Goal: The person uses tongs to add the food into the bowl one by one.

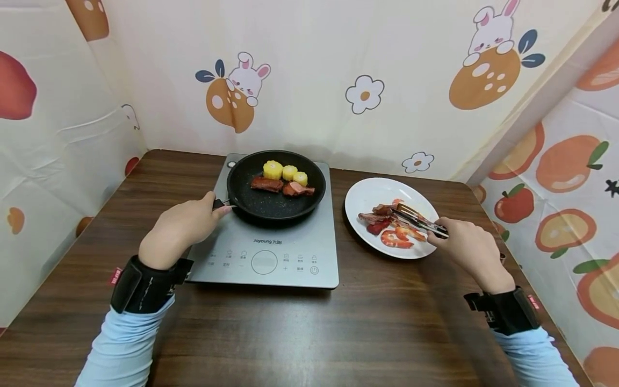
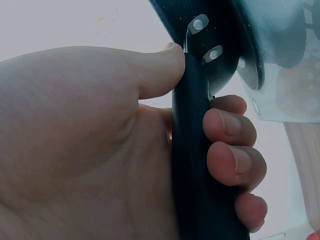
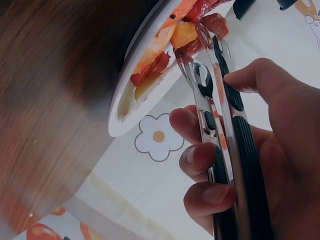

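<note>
Tongs: your right hand has its fingers and thumb curled round the ribbed black grips; the tips are down among the food on the white plate. In the right wrist view the two arms lie close together at a reddish slice, but you cannot tell for certain that it is pinched. Squeeze evenly and check the hold before you lift.
Meat slices: dark red pieces at the middle of the plate, touching the tong tips. Take one piece only; a flat, thin slice probably slips if caught by its edge.
Shrimp: two orange ones on the near side of the plate, just beside the tongs. Keep the tips off them so nothing is dragged over the rim.
Frying pan: black, on the induction cooker, left of the plate. It holds three corn pieces at the back and two sausage pieces in front; the near half is bare.
Pan handle: your left hand is wrapped round it, thumb on top by the rivets. Hold it level and steady.
Tabletop: dark wood; cooker and plate sit side by side, near but apart.
</note>
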Demonstrator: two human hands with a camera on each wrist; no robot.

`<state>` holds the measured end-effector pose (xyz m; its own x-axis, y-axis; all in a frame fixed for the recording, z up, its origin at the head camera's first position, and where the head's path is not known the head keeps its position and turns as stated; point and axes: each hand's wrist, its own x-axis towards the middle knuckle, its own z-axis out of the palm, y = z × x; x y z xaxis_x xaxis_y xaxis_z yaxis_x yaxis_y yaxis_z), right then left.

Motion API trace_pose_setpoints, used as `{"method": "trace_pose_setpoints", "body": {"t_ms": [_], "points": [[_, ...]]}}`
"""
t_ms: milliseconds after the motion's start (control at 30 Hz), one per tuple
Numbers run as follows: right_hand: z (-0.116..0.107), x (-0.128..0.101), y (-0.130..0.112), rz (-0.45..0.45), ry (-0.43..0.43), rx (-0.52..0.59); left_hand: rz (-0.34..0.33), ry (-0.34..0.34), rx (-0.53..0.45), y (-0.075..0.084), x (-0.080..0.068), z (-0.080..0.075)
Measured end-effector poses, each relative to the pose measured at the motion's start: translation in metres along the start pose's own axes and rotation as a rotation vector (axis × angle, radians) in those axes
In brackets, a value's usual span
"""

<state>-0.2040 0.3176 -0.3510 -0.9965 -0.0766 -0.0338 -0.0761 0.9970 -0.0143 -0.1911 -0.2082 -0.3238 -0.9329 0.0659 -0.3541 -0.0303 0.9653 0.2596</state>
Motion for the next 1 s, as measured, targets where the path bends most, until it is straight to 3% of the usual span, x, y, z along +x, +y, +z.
{"method": "trace_pose_setpoints", "body": {"t_ms": [233,567,1000], "points": [[0.004,0.000,-0.002,0.032,-0.016,0.039,-0.002,0.003,0.001,0.001,0.000,0.000],[0.005,-0.007,-0.002,0.025,0.065,0.072,-0.005,0.008,0.002,0.001,-0.001,-0.001],[-0.002,-0.012,-0.016,0.039,0.067,0.102,-0.003,0.008,0.003,-0.001,-0.001,0.000]]}}
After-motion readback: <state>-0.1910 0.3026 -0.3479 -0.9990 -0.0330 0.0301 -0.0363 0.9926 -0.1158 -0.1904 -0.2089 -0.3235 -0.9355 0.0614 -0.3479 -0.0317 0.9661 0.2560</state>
